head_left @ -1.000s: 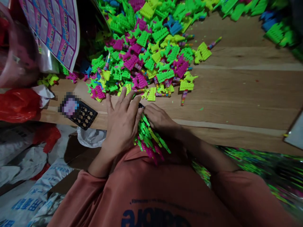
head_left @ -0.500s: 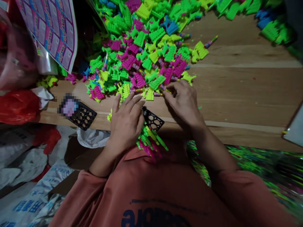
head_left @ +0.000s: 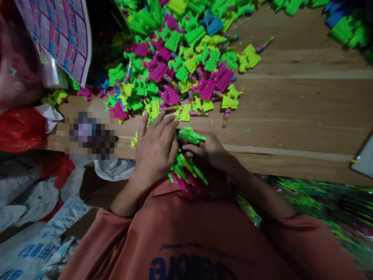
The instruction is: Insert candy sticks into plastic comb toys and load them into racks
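Observation:
My left hand (head_left: 154,149) lies palm down at the table's near edge, its fingers stretched over a bunch of thin plastic toys. The green and pink ends of this bunch (head_left: 186,173) stick out on its thumb side, over the edge. The left thumb is hidden. Close beside it, my right hand (head_left: 210,149) has its fingers closed on a green plastic toy (head_left: 190,136), held just above the bunch. A black holed tray lies mostly hidden under the hands. Beyond them, a heap of green, pink and yellow toys (head_left: 171,74) with small candy tubes covers the table.
A yellow toy with a candy tube (head_left: 226,116) lies apart from the heap. To the left are a blurred-out dark object (head_left: 96,136), a red plastic bag (head_left: 21,130) and a printed label sheet (head_left: 62,35). Sacks (head_left: 43,241) lie below the table's edge (head_left: 291,173).
My right hand has drawn back from the heap toward my left hand, bringing a green toy with it. A yellow toy near the heap has shifted. My left hand stays in place.

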Available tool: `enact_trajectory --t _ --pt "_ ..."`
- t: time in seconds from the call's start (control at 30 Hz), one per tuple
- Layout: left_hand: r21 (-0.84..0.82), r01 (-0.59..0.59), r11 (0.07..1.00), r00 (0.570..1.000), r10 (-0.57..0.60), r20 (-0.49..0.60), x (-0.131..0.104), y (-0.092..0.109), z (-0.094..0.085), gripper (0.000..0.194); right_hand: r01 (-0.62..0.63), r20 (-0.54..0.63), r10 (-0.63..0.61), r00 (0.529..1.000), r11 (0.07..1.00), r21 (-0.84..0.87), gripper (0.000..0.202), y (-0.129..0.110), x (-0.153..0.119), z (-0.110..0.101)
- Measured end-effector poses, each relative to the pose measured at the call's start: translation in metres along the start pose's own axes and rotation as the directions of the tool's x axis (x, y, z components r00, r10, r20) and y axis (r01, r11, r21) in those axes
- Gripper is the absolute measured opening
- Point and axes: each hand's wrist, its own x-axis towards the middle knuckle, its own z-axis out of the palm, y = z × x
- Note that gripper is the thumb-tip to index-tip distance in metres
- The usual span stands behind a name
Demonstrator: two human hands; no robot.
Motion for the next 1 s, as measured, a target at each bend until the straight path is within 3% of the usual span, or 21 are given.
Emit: enact_trajectory --t 0.1,0.23,0.43,0.53,0.63,0.7,0.77,0.8,0.87,0.93,1.0 --pt "-0.004 0.015 1.000 1.000 -0.015 0.013 0.000 0.000 0.001 0.041 0.032 0.004 -0.032 0.999 0.999 -0.025 0.012 0.003 0.002 0.001" --pt "0.005 -0.003 1.000 1.000 0.003 -0.005 0.000 -0.001 0.001 0.040 0.163 0.079 -0.151 0.985 0.971 -0.176 0.018 0.016 0.010 0.002" --pt "0.036 0.002 0.999 1.000 -0.003 0.031 -0.002 0.004 -0.003 0.038 0.428 0.098 -0.426 0.900 0.817 -0.386 0.026 0.034 0.011 0.014" --pt "0.054 -0.055 0.997 0.998 0.053 0.030 -0.004 0.011 -0.003 0.037 0.480 0.163 -0.456 0.875 0.777 -0.408 0.031 0.030 0.010 0.012" --pt "0.041 -0.160 0.986 0.986 0.158 0.046 -0.005 0.017 -0.001 0.034 0.487 0.228 -0.431 0.873 0.788 -0.376 0.028 0.019 0.010 -0.006" --pt "0.013 -0.181 0.983 0.983 0.180 0.045 -0.005 0.017 0.001 0.028 0.398 0.137 -0.376 0.916 0.821 -0.409 0.024 0.011 0.008 -0.027" --pt "-0.010 -0.167 0.986 0.985 0.167 0.032 -0.004 0.016 0.001 0.026 0.173 -0.114 -0.258 0.959 0.857 -0.485 0.017 0.005 0.003 -0.050" --pt "-0.017 -0.161 0.987 0.986 0.162 0.027 -0.004 0.016 0.001 0.026 0.022 -0.267 -0.178 0.947 0.865 -0.501 0.013 0.004 0.000 -0.062" --pt "-0.026 -0.160 0.987 0.987 0.160 0.019 -0.003 0.015 0.001 0.027 -0.239 -0.497 -0.009 0.868 0.869 -0.433 0.024 0.006 -0.006 -0.079" --pt "-0.031 -0.156 0.987 0.988 0.156 0.019 -0.002 0.014 0.001 0.028 -0.357 -0.560 0.129 0.818 0.877 -0.320 0.036 0.013 -0.010 -0.085" --pt "-0.031 -0.149 0.988 0.989 0.150 0.020 -0.002 0.015 0.001 0.029 -0.362 -0.540 0.203 0.817 0.910 -0.205 0.041 0.020 -0.014 -0.082"
